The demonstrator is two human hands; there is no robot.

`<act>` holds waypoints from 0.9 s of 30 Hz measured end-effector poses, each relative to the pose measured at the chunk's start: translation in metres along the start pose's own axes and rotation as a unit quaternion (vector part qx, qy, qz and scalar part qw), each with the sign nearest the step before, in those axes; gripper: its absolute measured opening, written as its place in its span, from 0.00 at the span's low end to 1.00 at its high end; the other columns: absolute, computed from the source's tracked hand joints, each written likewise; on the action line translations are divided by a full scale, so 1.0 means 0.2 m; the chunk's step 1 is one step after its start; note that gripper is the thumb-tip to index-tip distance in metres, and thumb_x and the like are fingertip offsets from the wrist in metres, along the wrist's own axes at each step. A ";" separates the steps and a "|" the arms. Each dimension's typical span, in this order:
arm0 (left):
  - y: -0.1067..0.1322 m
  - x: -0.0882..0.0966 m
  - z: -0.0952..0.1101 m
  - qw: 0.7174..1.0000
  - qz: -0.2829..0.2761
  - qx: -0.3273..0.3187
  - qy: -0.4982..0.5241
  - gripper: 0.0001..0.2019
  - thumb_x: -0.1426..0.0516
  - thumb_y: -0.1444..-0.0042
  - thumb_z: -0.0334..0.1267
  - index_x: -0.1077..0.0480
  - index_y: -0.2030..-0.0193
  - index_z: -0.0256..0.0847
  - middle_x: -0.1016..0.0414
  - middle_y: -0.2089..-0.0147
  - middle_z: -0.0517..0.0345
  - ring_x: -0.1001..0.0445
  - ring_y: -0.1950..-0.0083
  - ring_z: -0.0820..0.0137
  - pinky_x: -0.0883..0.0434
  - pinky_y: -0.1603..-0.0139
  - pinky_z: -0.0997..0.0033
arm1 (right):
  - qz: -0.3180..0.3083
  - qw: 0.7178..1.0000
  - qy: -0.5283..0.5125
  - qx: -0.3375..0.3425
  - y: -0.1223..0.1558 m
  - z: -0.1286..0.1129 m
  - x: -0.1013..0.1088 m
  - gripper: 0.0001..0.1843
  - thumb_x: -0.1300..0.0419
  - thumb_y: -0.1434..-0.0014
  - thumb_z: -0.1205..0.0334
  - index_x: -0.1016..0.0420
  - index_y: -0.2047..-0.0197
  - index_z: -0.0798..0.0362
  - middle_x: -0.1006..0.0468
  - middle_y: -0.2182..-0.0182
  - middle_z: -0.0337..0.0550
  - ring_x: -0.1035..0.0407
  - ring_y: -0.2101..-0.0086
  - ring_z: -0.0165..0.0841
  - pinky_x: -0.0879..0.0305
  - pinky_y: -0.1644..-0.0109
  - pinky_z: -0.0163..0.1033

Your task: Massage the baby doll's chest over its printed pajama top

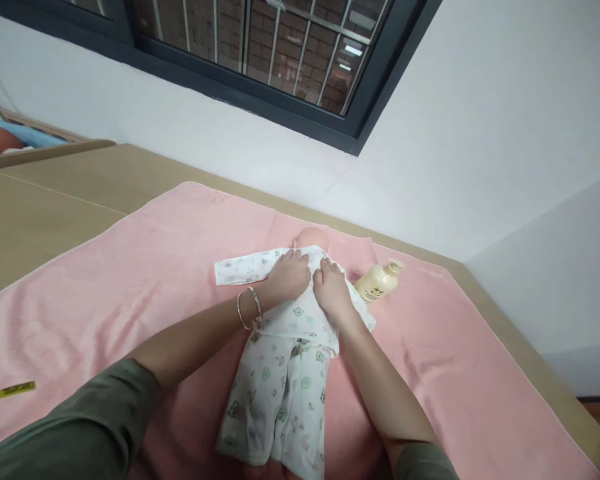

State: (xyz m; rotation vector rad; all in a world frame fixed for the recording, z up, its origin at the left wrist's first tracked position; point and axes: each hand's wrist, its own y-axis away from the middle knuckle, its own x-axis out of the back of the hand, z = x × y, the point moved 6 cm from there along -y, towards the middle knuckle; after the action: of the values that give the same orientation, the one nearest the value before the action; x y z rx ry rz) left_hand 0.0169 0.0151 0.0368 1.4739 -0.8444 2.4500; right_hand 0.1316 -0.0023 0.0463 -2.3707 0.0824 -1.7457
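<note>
A baby doll [314, 238] lies on its back on a pink towel [130, 287], dressed in a white printed suit [280, 387]. Both my hands rest on its chest, just below the head. My left hand [290, 275], with two bangles on the wrist, lies with fingers curled over the cloth near the collar. Beside it, my right hand [331, 288] presses on the cloth, fingers bent and together. One empty sleeve [243, 268] of the suit stretches out to the left. Whether the fingers pinch the fabric I cannot make out.
A cream pump bottle [379, 281] lies on the towel right of the doll. A yellow measuring tape [7, 392] lies at the left edge. The towel covers a tan table [55, 193] against a white wall under a dark-framed window [260, 60].
</note>
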 end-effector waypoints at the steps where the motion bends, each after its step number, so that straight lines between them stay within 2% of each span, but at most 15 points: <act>1: -0.02 0.00 -0.02 1.000 -0.009 -0.005 -0.005 0.19 0.55 0.32 0.34 0.28 0.45 0.30 0.25 0.41 0.34 0.30 0.36 0.52 0.36 0.32 0.49 | -0.003 1.000 0.011 0.001 0.04 -0.03 0.00 0.30 0.57 0.31 0.63 0.36 0.30 0.66 0.35 0.31 0.63 0.43 0.31 0.50 0.49 0.27 0.54; 3: -0.04 0.00 -0.05 1.000 -0.021 -0.003 -0.019 0.19 0.56 0.32 0.35 0.28 0.46 0.31 0.25 0.42 0.35 0.29 0.38 0.52 0.35 0.34 0.49 | -0.006 1.000 0.019 0.014 0.10 -0.09 -0.01 0.31 0.55 0.32 0.63 0.37 0.29 0.66 0.35 0.31 0.62 0.44 0.30 0.49 0.49 0.26 0.52; 6: -0.04 0.00 -0.06 0.999 -0.008 0.024 -0.020 0.19 0.55 0.32 0.35 0.30 0.43 0.32 0.26 0.40 0.36 0.30 0.38 0.51 0.35 0.34 0.47 | -0.006 1.000 0.009 0.024 0.13 -0.12 -0.01 0.30 0.53 0.32 0.64 0.34 0.30 0.61 0.32 0.32 0.58 0.43 0.30 0.48 0.48 0.26 0.52; 10: -0.01 -0.02 -0.04 0.999 0.019 0.050 -0.010 0.20 0.54 0.32 0.37 0.33 0.38 0.34 0.28 0.36 0.39 0.33 0.33 0.51 0.39 0.31 0.46 | 0.002 0.999 -0.037 0.005 0.05 -0.03 0.00 0.29 0.56 0.30 0.62 0.32 0.32 0.59 0.31 0.33 0.56 0.40 0.32 0.45 0.45 0.28 0.50; 15: 0.00 -0.02 -0.04 0.998 0.019 0.060 -0.004 0.22 0.54 0.31 0.38 0.34 0.36 0.34 0.29 0.34 0.39 0.36 0.31 0.49 0.41 0.29 0.44 | -0.005 0.998 -0.060 0.017 -0.07 0.06 -0.03 0.28 0.56 0.28 0.56 0.33 0.32 0.59 0.32 0.32 0.57 0.42 0.31 0.47 0.53 0.26 0.56; 20: 0.00 -0.01 -0.03 0.998 0.020 0.066 -0.011 0.22 0.54 0.31 0.38 0.34 0.35 0.34 0.29 0.34 0.38 0.34 0.31 0.50 0.39 0.30 0.44 | -0.002 0.998 -0.068 0.014 -0.07 0.09 -0.07 0.31 0.57 0.28 0.55 0.38 0.29 0.60 0.37 0.29 0.58 0.48 0.29 0.49 0.55 0.25 0.58; 27: 0.06 -0.02 0.05 0.996 0.033 0.065 -0.052 0.24 0.55 0.29 0.40 0.36 0.34 0.27 0.34 0.31 0.30 0.37 0.28 0.46 0.39 0.30 0.46 | -0.040 0.992 -0.105 0.051 -0.09 0.11 -0.01 0.30 0.52 0.30 0.52 0.33 0.31 0.57 0.35 0.30 0.53 0.45 0.29 0.45 0.49 0.26 0.52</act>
State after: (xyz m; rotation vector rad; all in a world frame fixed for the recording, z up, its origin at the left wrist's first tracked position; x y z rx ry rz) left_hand 0.0208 0.0001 0.0313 1.6571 -0.7782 2.5381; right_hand 0.1504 0.0175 0.0416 -2.4966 -0.1300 -1.4825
